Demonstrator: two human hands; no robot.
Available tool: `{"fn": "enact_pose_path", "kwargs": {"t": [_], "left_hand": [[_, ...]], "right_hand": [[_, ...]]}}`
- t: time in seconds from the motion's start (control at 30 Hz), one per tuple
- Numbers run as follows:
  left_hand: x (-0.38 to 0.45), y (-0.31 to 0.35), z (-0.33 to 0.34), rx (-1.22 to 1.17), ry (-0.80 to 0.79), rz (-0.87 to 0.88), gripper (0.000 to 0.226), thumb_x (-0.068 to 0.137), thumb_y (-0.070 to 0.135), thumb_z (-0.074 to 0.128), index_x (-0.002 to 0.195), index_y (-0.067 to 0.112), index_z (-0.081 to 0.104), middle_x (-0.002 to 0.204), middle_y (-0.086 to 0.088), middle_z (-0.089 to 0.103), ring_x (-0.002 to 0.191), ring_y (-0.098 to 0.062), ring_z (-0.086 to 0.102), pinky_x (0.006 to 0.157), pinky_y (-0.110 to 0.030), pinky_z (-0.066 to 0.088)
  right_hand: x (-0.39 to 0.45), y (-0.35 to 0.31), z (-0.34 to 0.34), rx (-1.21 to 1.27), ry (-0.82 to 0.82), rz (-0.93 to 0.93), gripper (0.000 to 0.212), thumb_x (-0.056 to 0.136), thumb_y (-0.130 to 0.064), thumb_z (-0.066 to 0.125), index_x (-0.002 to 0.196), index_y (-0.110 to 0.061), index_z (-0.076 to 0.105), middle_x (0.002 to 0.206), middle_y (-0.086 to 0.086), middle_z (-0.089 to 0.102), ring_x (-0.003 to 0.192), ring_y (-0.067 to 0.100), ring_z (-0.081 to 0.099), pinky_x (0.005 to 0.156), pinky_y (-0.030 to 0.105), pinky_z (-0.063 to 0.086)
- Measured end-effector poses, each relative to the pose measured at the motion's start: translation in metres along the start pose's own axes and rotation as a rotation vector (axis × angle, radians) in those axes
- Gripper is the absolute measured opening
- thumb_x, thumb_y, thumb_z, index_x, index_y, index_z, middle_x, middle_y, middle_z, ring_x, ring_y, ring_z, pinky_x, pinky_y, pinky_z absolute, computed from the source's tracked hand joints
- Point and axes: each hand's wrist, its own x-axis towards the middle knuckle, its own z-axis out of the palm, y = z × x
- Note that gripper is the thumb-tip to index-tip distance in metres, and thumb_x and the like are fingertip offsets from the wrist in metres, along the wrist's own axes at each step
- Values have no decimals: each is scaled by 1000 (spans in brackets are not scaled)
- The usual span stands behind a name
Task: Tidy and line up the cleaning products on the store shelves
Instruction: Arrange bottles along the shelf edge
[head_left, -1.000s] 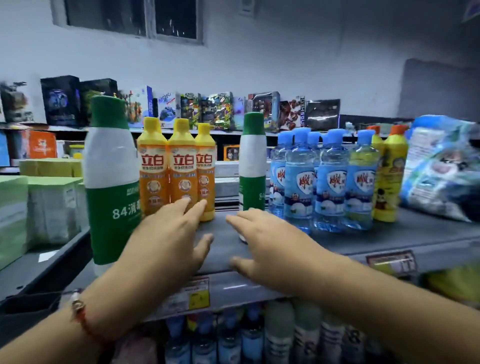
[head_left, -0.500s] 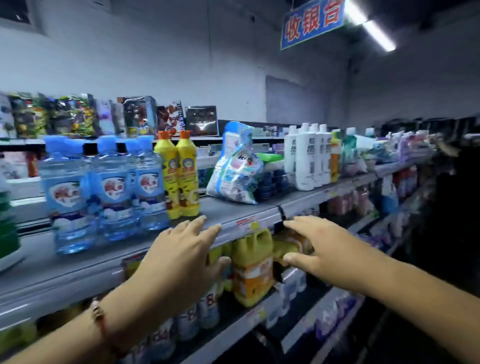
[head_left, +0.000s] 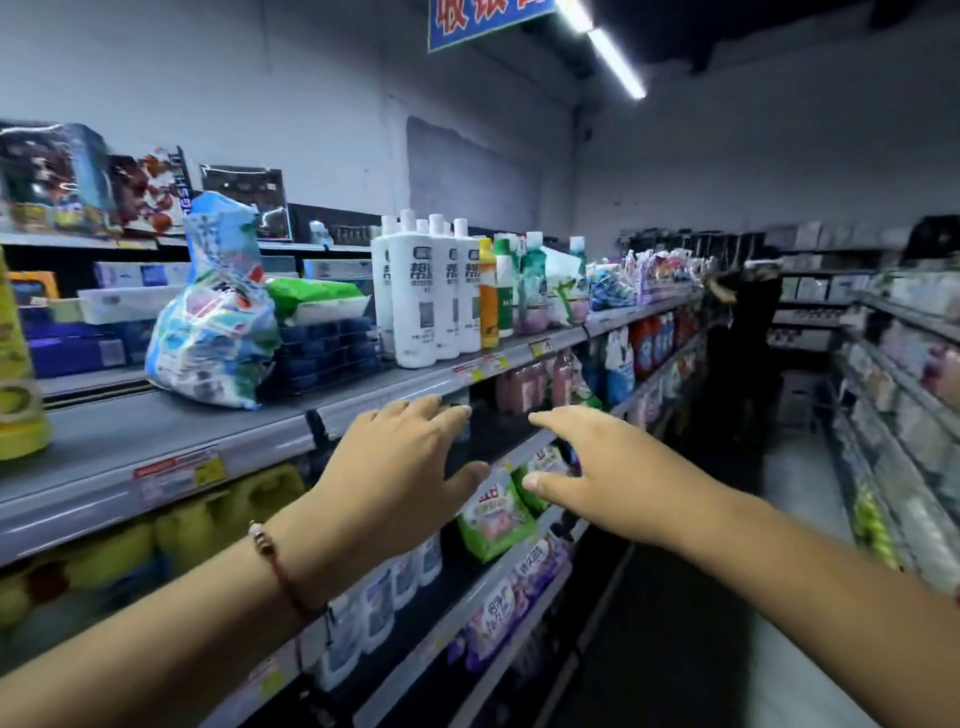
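Both hands are stretched out in front of the top shelf (head_left: 156, 431), and neither grip has anything in it. The left hand (head_left: 395, 467) has its fingers straight and slightly spread, grip apart, hanging at the shelf's front edge; whether the fingertips touch the rail is hard to tell. A red cord bracelet (head_left: 275, 566) sits on that wrist. The right hand (head_left: 602, 467) is just beside it, also with its grip apart, fingers pointing up the aisle and thumb tucked low, over the dark gap below the shelf edge.

Beyond the left grip and further up the shelf stands a cluster of white bottles (head_left: 431, 291), upright and packed together near the front edge. Just past them are an orange bottle (head_left: 488, 301) and green-and-white refill pouches (head_left: 535, 291). Off to the left of the left grip a crumpled blue-and-white detergent bag (head_left: 213, 327) leans on the shelf, with a green packet (head_left: 311, 301) on dark blue boxes (head_left: 327, 348) right behind it. At the far left edge stands a yellow bottle (head_left: 15, 364).

Below the two grips, on the lower shelf, a green pouch (head_left: 493, 514) stands tilted, with yellow jugs (head_left: 208, 514) under the left forearm.
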Motion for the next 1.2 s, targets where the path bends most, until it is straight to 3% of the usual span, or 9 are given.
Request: {"fn": "enact_pose_path", "kwargs": {"t": [0.2, 0.37, 0.5, 0.73, 0.93, 1.13, 1.2], "left_hand": [[82, -5, 57, -66, 27, -29, 71, 96, 67, 39, 156, 32, 27, 153, 0, 40, 138, -23, 42, 107, -40, 42], [177, -27, 98, -173, 119, -90, 65, 95, 63, 46, 151, 33, 35, 150, 2, 45, 132, -24, 49, 99, -39, 48], [245, -37, 128, -102, 157, -73, 64, 96, 60, 47, 150, 28, 39, 142, -2, 52, 125, -26, 54, 96, -39, 49], [314, -41, 162, 13, 163, -70, 57, 94, 59, 48, 141, 27, 48, 131, -3, 59, 118, -28, 57, 93, -42, 50], [358, -44, 180, 92, 117, -171, 56, 96, 57, 46, 145, 29, 45, 131, 2, 58, 116, -25, 57, 91, -41, 51], [383, -36, 199, 115, 164, -303, 44, 93, 51, 56, 132, 32, 59, 120, 5, 65, 104, -26, 62, 80, -39, 54], [390, -31, 203, 136, 180, -338, 44, 92, 52, 54, 131, 31, 59, 118, 4, 66, 104, -26, 62, 79, -38, 53]], "right_hand": [[71, 47, 19, 0, -11, 10, 72, 94, -55, 58, 156, -35, 26, 161, -12, 27, 147, 14, 31, 118, 38, 33], [156, 93, 32, -57, -64, 11, 73, 93, -56, 58, 156, -35, 27, 160, -11, 31, 145, 12, 34, 117, 37, 34], [218, 127, 44, -35, -74, 29, 73, 93, -52, 60, 156, -34, 28, 159, -10, 32, 143, 13, 38, 114, 35, 37], [319, 178, 51, 149, 31, -1, 64, 93, -45, 64, 151, -31, 38, 153, -5, 43, 136, 16, 45, 108, 32, 40], [433, 215, 58, 527, 138, -10, 65, 88, -43, 70, 146, -25, 47, 145, 1, 54, 130, 19, 52, 103, 32, 41], [516, 235, 76, 801, 71, -92, 93, 80, -40, 82, 154, -17, 30, 148, 6, 50, 135, 25, 48, 103, 32, 37], [537, 235, 83, 840, 2, -105, 92, 79, -39, 83, 151, -15, 32, 144, 9, 54, 132, 29, 51, 105, 36, 39]]}}
